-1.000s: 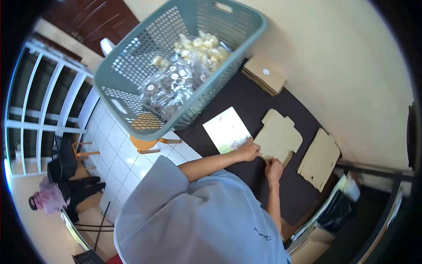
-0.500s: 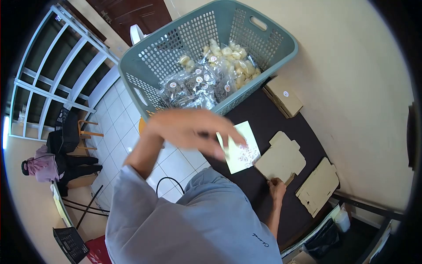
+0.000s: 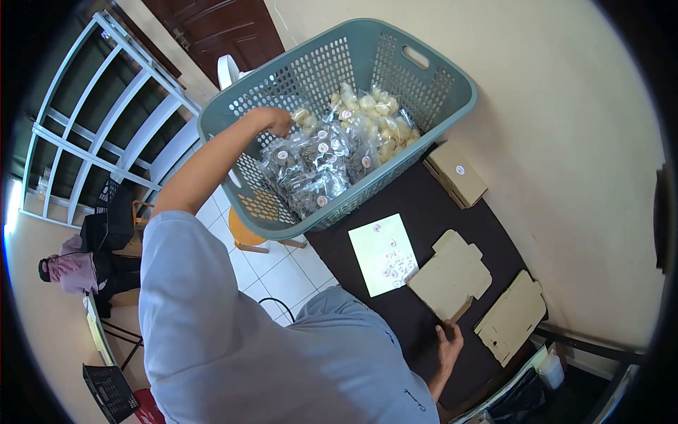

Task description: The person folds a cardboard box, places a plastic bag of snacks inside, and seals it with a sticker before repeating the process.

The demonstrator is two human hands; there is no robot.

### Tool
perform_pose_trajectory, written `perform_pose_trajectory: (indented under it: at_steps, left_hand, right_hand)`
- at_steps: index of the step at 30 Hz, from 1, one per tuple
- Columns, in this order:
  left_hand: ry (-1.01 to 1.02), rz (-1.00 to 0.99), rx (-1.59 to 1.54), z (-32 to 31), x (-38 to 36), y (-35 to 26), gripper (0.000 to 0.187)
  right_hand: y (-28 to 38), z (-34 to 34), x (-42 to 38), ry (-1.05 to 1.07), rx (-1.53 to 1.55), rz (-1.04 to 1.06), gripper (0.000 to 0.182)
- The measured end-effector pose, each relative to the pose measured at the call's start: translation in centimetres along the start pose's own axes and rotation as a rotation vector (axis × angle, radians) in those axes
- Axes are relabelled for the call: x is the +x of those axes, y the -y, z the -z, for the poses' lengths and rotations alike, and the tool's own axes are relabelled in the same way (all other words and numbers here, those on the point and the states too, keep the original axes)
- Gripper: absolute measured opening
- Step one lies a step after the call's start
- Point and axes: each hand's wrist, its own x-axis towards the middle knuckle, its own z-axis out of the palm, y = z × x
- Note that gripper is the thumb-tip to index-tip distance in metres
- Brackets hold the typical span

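Your left hand [image 3: 275, 122] is in the basket [image 3: 339, 212] by the pale bagged pieces [image 3: 304, 120] (you cannot tell its grip). Your right hand [image 3: 448, 340], fingers loosely parted, meets the cardboard [image 3: 450, 275] on the counter [image 3: 395, 311].

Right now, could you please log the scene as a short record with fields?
left hand: inside the basket, at the clear bags; grip hidden
right hand: at the near edge of the unfolded carton
basket: green, perforated; bags show dark and pale contents
sticker sheet: on the dark table, next to the unfolded carton
second cardboard piece: right of the unfolded carton
closed box: near the basket, round sticker on top
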Motion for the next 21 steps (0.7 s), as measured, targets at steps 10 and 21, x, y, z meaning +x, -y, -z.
perform_pose_trajectory:
  at_steps: [10, 21]
  left_hand:
    - [0.088, 0.182, 0.004, -4.9, 7.5, 2.9, 0.043]
    - [0.824, 0.204, -0.151, -6.7, 8.3, 1.8, 0.085]
  right_hand:
    - [3.5, 7.5, -8.6, 0.251, 0.204, -0.198, 0.055]
    - [7.2, 10.0, 5.1, 0.5, 0.146, -0.08, 0.041]
